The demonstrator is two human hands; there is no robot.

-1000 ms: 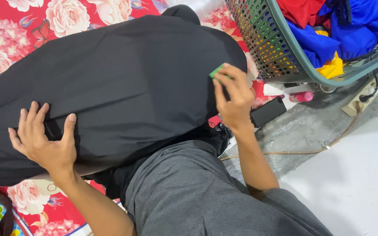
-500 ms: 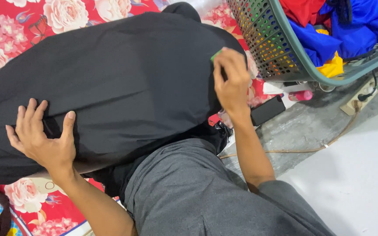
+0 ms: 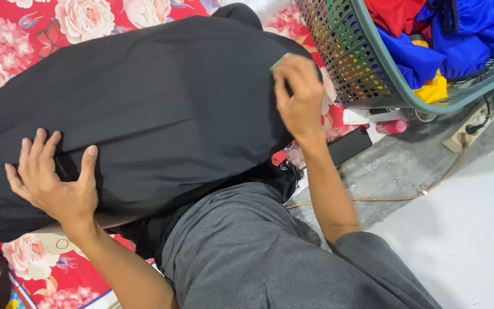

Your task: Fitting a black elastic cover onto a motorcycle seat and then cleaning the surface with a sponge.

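Note:
A large black cloth (image 3: 155, 109) lies spread over a red mat with pink flowers (image 3: 87, 17). My left hand (image 3: 52, 180) presses flat on the cloth's near left edge, fingers spread. My right hand (image 3: 298, 97) rests on the cloth's right edge, fingers closed around a small green object (image 3: 277, 62) of which only a corner shows. My grey-clad leg (image 3: 258, 252) fills the bottom middle.
A green plastic laundry basket (image 3: 384, 86) with blue, red and yellow clothes stands at the top right. Below it lie a pink bottle (image 3: 391, 126), a black flat object (image 3: 350, 146) and a power strip (image 3: 475, 123) with a cable across the grey floor.
My right hand with the green object has slid up along the cloth's right edge. My left hand stays pressed on the cloth, shifted only slightly.

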